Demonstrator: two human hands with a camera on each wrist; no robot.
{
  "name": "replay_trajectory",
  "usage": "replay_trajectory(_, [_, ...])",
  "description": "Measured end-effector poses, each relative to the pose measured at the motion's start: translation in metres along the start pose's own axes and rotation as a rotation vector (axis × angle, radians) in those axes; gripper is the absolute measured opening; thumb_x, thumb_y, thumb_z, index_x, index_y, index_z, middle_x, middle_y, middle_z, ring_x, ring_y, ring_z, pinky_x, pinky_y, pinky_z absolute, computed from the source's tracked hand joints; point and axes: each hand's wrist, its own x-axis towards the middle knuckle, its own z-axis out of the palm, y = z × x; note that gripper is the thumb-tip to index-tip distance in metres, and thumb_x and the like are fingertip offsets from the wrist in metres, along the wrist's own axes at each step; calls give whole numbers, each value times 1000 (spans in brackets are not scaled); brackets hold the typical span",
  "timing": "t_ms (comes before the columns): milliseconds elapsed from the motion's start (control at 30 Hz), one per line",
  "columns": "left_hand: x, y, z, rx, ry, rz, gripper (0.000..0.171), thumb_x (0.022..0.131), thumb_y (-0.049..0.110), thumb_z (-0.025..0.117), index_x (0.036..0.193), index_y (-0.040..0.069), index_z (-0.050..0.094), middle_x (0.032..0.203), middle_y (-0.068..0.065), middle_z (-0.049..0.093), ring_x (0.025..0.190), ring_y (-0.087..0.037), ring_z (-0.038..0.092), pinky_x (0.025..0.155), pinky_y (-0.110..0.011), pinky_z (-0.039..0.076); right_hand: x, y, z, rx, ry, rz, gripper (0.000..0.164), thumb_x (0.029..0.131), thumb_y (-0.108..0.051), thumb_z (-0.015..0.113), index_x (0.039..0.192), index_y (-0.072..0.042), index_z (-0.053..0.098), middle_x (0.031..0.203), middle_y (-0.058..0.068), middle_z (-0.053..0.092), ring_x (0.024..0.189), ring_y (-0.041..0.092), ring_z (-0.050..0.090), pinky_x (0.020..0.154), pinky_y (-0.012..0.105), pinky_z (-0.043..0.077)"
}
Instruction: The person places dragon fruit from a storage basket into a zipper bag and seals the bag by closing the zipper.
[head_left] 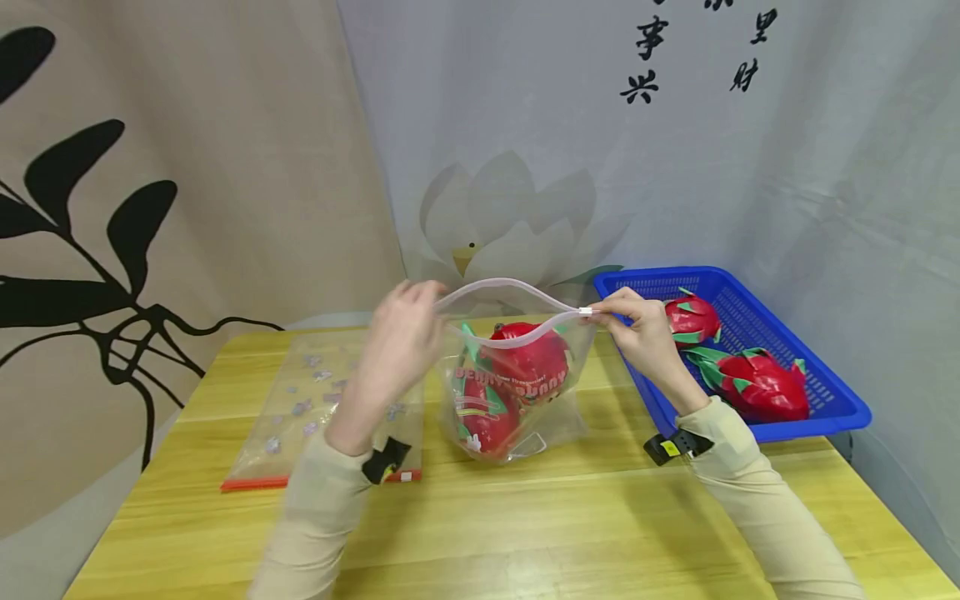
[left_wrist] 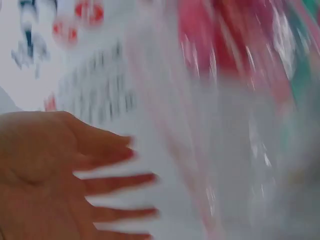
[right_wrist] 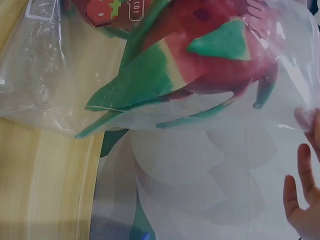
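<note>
The left hand point(head_left: 401, 337) is motion-blurred; its sleeve point(head_left: 315, 517) hides the middle of the flat bag's orange seal point(head_left: 253, 483). The right hand point(head_left: 637, 327) partly covers the rear dragon fruit point(head_left: 693, 318) and is cut off by the right wrist view's edge. The left wrist view smears the filled zip bag point(head_left: 551, 429), and the top black characters point(head_left: 717, 3) leave the head view.

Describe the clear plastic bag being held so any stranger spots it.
On the yellow wooden table, find the blue plastic basket. Left of it, the right hand pinches this pink-rimmed bag. Unlike the flat, orange-edged plastic bag, it bulges with red, green-leaved dragon fruit.
</note>
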Motion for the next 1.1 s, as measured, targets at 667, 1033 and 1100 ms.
replay_trajectory(667, [48, 64, 68, 479, 275, 433, 10, 91, 20, 64, 97, 14, 58, 93, 3, 73, 96, -19, 66, 104, -51, 43, 10, -16, 14, -154, 29, -151, 5, 74, 6, 74, 79, 3, 75, 70, 14, 64, 67, 17, 55, 55, 13, 37])
replay_trajectory(1033, [41, 40, 67, 507, 189, 325, 13, 94, 21, 58, 107, 22, 56, 99, 7, 73, 101, -19, 63, 104, -55, 41, 8, -11, 13, -160, 43, -131, 9, 76, 7, 73, 79, 0, 76, 71, 12, 65, 68, 15, 54, 55, 14, 37])
replay_trajectory(1100, [40, 34, 67, 491, 183, 311, 12, 95, 17, 56, 107, 21, 56, 99, 6, 73, 100, -19, 62, 104, -55, 41, 8, -10, 12, -157, 42, -125, 9, 76, 7, 72, 80, 0, 76, 71, 12, 65, 69, 12, 54, 56, 14, 37])
